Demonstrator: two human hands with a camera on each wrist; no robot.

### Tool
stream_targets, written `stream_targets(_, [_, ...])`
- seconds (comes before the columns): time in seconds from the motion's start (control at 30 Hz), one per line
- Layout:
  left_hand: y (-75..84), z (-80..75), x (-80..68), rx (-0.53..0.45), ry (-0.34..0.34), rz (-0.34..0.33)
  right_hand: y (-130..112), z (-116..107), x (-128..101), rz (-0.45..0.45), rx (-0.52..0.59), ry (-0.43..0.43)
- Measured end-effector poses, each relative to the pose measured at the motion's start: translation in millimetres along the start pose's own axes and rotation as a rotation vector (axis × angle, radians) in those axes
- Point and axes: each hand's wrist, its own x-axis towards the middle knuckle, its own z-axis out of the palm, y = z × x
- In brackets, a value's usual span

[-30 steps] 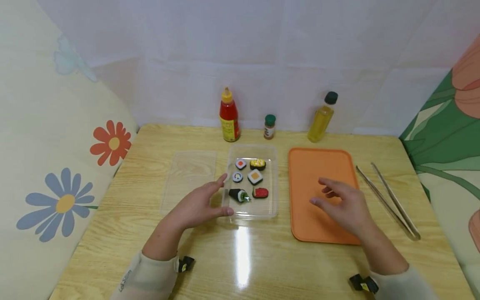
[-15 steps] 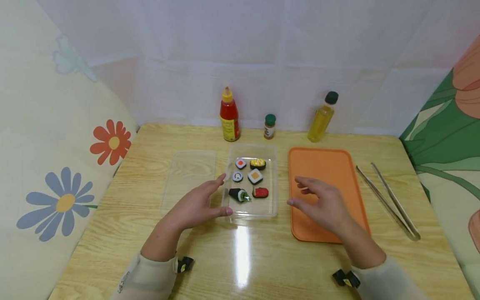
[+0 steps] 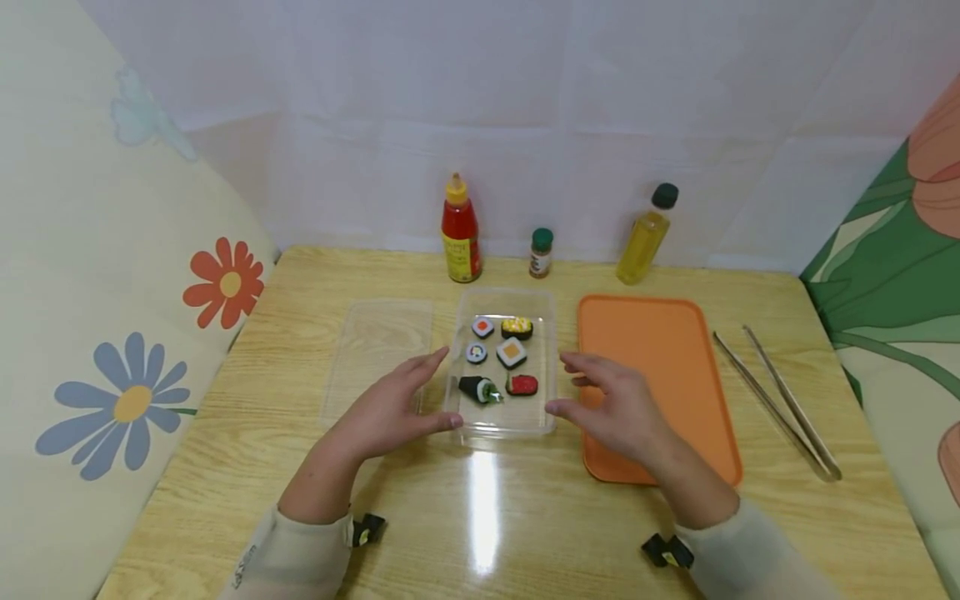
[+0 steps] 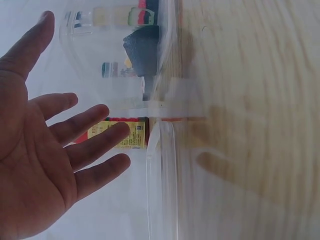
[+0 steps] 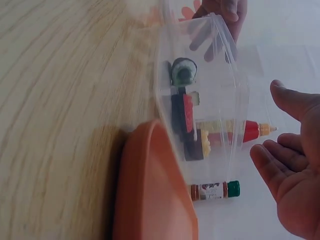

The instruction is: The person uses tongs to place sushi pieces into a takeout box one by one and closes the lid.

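A clear plastic container (image 3: 517, 421) stands on the table with several sushi pieces inside, among them a dark cone-shaped hand roll (image 3: 476, 389), a red-topped piece (image 3: 522, 384) and a yellow-topped one (image 3: 517, 327). My left hand (image 3: 393, 408) is at the container's left side, fingers spread; in the left wrist view its palm faces the clear wall and holds nothing. On the other side, my right hand (image 3: 611, 408) hovers over the left edge of the orange tray (image 3: 667, 350), fingers relaxed and near the container's right wall. Whether either hand touches the container, I cannot tell.
A clear flat lid (image 3: 375, 350) lies left of the container. Metal tongs (image 3: 783, 400) rest right of the tray. Along the back stand a red sauce bottle (image 3: 461, 237), a small green-capped spice jar (image 3: 540, 254) and an oil bottle (image 3: 645, 237).
My right hand has moved left across the orange tray to the container's right side. The left hand has stayed almost in place. The container and sushi have not moved.
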Motion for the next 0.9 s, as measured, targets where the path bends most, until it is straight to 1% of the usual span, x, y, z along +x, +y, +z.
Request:
stream_targets(0.27, [0.7,-6.3,-3.7,-0.024,0.007,-0.015,-15.9,18.6,11.1,-0.025,0.012,-0.058])
stream_targets(0.4, [-1.1,-10.3,-7.4,-0.019,0.022,-0.016,-25.2,29.7,16.3,-0.052,-0.01,-0.083])
stream_targets(0.47, [-3.0,-12.7,-10.0,-0.011,0.033,-0.02,-30.5,35.4,19.2,-0.062,-0.031,-0.091])
stream_targets(0.53, [-4.8,-15.1,-12.8,-0.007,0.044,-0.025,-35.8,41.2,22.2,-0.057,-0.025,-0.107])
stream_targets(0.7, [-10.7,-20.9,-20.3,0.002,0.067,-0.026,-47.6,55.9,28.9,-0.024,0.03,-0.16])
stream_targets(0.8, [-15.3,-23.9,-24.9,0.002,0.077,-0.034,-53.6,64.5,32.7,-0.03,0.024,-0.174])
stream_targets(0.9, [-19.9,-26.9,-30.2,-0.003,0.088,-0.042,-59.5,73.1,36.3,-0.06,0.007,-0.195])
